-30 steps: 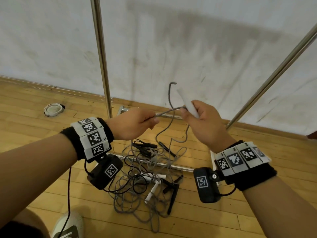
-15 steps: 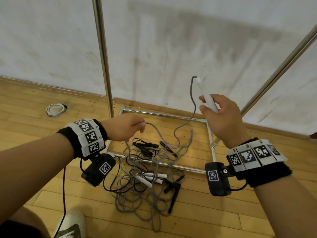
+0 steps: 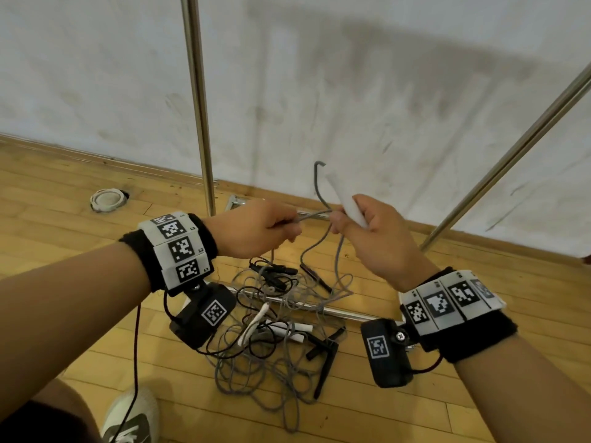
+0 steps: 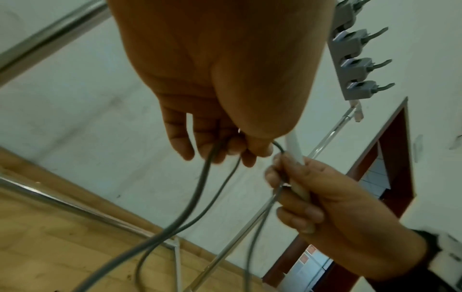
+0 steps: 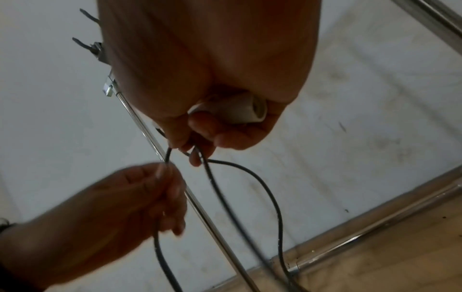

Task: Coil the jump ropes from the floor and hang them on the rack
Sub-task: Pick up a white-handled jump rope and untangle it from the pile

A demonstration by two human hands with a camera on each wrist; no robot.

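Grey rope [image 3: 323,238] barely coiled: right hand [image 3: 374,238] grips white handle [image 3: 347,203], left hand [image 3: 256,228] pinches cord; floor tangle [image 3: 271,340] remains, nothing hung.

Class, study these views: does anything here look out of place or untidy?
Yes. Several jump ropes lie knotted in one heap on the wooden floor, grey and black cords crossing over the rack's base bar.

Head view: I look down and forward from above at both hands [image 3: 319,231], floor beyond.
Left wrist view: close under my left palm, facing upward to the wall.
Right wrist view: the same, mirrored.
Shared: both hands and grey rope [image 4: 207,177].
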